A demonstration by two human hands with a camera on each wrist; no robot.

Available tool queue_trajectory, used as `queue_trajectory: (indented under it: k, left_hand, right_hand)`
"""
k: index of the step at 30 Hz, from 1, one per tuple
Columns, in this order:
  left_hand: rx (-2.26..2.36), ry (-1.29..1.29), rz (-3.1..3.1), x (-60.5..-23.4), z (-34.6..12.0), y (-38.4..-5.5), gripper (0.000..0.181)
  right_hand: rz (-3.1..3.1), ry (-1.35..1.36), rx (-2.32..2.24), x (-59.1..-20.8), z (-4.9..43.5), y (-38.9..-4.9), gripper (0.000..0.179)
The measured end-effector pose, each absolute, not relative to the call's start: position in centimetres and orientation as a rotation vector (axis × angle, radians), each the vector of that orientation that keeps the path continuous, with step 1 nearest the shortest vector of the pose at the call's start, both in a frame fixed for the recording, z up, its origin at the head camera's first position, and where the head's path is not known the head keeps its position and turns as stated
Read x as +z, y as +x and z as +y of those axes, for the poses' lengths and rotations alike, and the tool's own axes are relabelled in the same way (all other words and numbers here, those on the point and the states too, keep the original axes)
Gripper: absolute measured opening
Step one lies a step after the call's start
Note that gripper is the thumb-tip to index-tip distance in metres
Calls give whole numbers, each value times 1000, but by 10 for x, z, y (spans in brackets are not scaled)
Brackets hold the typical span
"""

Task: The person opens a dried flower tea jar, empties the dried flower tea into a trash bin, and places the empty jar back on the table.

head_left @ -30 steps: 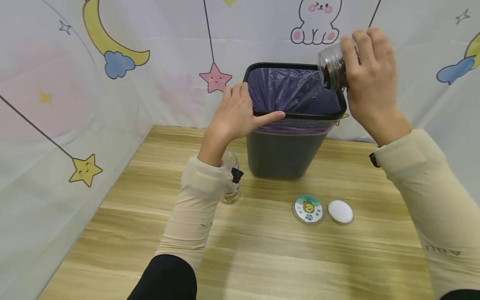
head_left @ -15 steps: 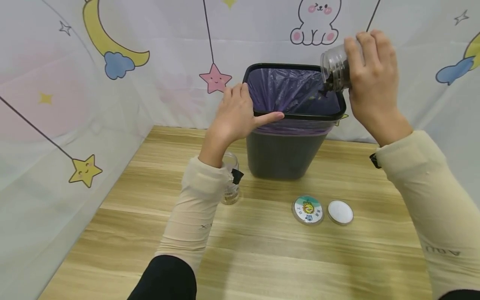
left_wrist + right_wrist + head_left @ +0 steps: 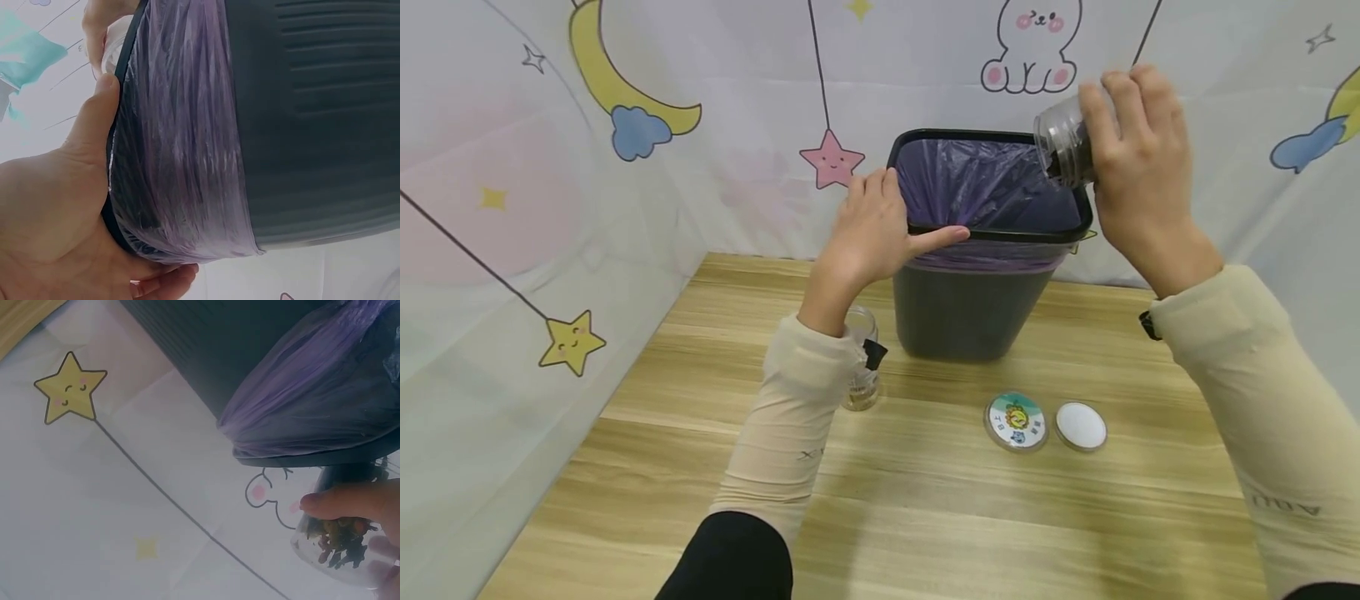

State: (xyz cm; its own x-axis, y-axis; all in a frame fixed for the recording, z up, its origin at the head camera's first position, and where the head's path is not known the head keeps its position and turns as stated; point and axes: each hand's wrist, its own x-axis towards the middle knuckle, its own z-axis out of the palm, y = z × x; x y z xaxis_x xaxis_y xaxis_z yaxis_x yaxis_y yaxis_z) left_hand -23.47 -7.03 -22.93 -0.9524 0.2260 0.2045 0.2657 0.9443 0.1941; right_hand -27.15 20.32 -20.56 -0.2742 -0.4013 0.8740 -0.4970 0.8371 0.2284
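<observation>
My left hand (image 3: 865,237) holds the near left corner of a dark grey trash bin (image 3: 970,312), thumb along the front rim, fingers on the left side. A purple bag (image 3: 187,137) lines the bin and folds down over its outside. My right hand (image 3: 1142,158) grips a clear plastic jar (image 3: 1060,142), tipped sideways over the bin's right side with its mouth facing left. Dark, dried-looking bits (image 3: 347,540) show through the jar's wall in the right wrist view. The bin's bottom inside is hidden.
Behind my left wrist, a second clear jar (image 3: 862,392) stands on the wood-grain table (image 3: 925,517), partly covered by the sleeve. Two round lids lie before the bin: a printed lid (image 3: 1017,421) and a smaller white lid (image 3: 1081,426). Printed white cloth (image 3: 752,100) hangs behind.
Half a second ago dark bits were dropping from the jar's mouth into the bin; now none show in the air. The jar shifted slightly right, then back left. My left hand stayed put.
</observation>
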Motion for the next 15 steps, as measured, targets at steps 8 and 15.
queue_trajectory:
  k: [8,15]
  left_hand:
    - [-313,-453,-2841,-226,-70,-233,87]
    - [-502,-517,-2769,-218,-68,-233,72]
  right_hand:
    - [-1882,692,96,-208,201,-273,44]
    - [-1899,706,89,-204,202,-271,49]
